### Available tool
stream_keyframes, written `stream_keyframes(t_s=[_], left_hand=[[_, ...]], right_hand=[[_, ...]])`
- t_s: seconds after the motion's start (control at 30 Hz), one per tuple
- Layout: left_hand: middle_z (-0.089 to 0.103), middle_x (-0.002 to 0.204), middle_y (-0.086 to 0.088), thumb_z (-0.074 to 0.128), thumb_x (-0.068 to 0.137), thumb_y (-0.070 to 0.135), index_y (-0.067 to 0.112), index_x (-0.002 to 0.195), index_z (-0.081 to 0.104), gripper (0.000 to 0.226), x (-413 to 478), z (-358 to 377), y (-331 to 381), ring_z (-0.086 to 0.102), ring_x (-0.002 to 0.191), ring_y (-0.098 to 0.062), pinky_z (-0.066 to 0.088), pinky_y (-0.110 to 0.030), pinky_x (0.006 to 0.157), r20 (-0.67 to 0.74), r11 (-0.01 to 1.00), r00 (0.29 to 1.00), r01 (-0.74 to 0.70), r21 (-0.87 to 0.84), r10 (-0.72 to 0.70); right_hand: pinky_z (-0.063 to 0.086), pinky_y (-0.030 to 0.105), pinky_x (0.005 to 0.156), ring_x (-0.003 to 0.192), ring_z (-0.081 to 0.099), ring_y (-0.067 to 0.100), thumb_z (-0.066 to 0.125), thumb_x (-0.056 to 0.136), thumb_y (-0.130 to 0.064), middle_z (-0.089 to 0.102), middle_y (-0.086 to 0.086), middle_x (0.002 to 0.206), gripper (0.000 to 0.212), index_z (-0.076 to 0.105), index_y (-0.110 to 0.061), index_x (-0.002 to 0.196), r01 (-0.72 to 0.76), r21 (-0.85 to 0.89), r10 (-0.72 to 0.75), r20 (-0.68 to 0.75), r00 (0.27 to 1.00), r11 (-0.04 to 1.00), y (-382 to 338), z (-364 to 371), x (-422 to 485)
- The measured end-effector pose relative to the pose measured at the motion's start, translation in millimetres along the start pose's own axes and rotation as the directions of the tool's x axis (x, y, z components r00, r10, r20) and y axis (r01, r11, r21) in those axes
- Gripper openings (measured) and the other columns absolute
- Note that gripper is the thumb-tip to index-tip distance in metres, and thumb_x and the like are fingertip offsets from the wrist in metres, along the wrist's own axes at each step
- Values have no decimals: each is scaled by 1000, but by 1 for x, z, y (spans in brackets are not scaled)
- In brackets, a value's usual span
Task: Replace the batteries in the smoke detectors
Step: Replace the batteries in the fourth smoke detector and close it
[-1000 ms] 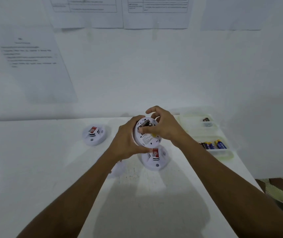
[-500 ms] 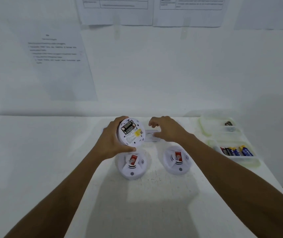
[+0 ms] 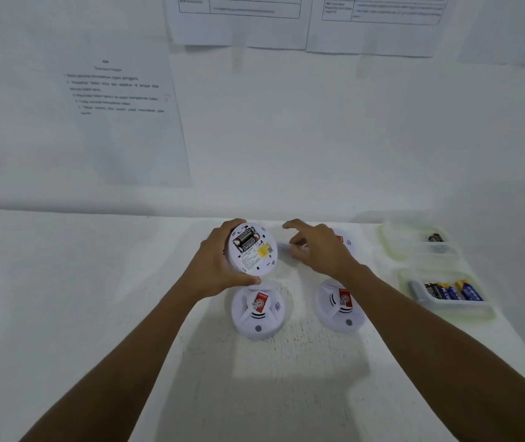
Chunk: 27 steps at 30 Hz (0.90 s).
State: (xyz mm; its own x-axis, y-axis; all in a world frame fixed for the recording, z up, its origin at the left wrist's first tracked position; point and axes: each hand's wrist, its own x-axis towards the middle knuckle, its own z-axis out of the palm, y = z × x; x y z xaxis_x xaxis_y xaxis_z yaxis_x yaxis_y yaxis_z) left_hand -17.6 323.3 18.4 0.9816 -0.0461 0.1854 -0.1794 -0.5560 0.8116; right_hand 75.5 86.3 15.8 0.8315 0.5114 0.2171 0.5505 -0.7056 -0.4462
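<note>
Left hand (image 3: 219, 266) fingers grip the rim of the upturned smoke detector (image 3: 252, 250), two batteries (image 3: 246, 240) seated in its open back; right hand (image 3: 321, 250) just right of it, fingers loose, empty; three other detectors (image 3: 259, 309) beside it look untouched, so swap judged barely begun.

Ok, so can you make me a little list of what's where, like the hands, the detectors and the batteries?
left hand: grips the held detector, back side showing
old batteries: sit in its open slot
right hand: fingers loose, holds nothing, over the table
front detectors: one under the left hand, one to its right, both face up
far detector: partly hidden behind the right hand
near tray: several spare batteries
far tray: one dark battery
</note>
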Motion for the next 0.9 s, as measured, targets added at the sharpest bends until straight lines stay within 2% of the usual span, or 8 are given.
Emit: stream_keyframes(t_s=[0.13,0.33,0.43,0.57,0.67,0.77,0.87,0.9], left_hand=[[54,123,20,89,41,52,43,129,41,100,3,2,8,51,119,-9,47,-46,100,-6,1000,1000,-20,-3,20],[56,123,18,90,45,48,37,130,42,98,4,16,27,53,116,-6,50,-33,97,11,998,998,-55,-22,56],[55,124,18,87,47,50,36,128,40,95,6,26,40,54,114,-6,48,-25,96,34,995,995,-90,-37,91],[51,124,15,84,50,44,34,127,36,92,4,34,54,53,109,-6,41,-10,91,47,993,992,-116,-8,116],[50,122,15,83,51,44,33,127,36,90,1,35,57,52,106,-4,37,-4,88,33,992,991,-127,10,127],[53,122,14,85,50,46,32,126,39,89,-1,34,57,54,109,-7,45,-19,96,22,994,994,-110,-19,110],[51,111,23,75,41,79,35,113,43,89,-3,34,61,55,101,6,42,-6,90,-9,997,999,-48,-56,48],[50,111,25,75,42,78,35,113,44,89,-3,33,61,54,100,9,40,-2,86,-11,998,999,-41,-47,41]], right_hand=[[55,28,67,71,70,13,69,85,-7,75,-4,78,30,64,-22,111,-144,450,245,-175,954,881,-3,-20,-13],[46,13,55,67,65,8,75,84,-10,76,6,83,25,64,-13,106,-9,758,303,-250,920,652,-39,-58,-33],[53,21,69,72,66,11,76,82,-5,73,2,80,16,68,-10,95,43,668,202,-285,937,743,-48,-50,-38],[48,14,65,74,65,3,71,85,-6,73,-9,84,8,75,-13,88,81,503,125,-363,923,860,-45,-34,-44],[44,10,67,78,63,2,71,86,-12,72,-11,90,13,77,-16,97,101,367,54,-388,920,925,-45,-28,-49],[48,19,77,91,61,2,74,85,-29,72,-3,107,26,75,-18,108,103,285,-3,-332,943,953,-49,-28,-53],[49,25,86,106,59,8,71,80,-51,67,-3,118,48,72,-20,116,112,177,-65,-255,965,978,-53,-30,-57],[48,26,88,109,58,10,71,79,-53,66,-3,120,51,71,-20,117,114,157,-74,-240,968,981,-54,-31,-58]])
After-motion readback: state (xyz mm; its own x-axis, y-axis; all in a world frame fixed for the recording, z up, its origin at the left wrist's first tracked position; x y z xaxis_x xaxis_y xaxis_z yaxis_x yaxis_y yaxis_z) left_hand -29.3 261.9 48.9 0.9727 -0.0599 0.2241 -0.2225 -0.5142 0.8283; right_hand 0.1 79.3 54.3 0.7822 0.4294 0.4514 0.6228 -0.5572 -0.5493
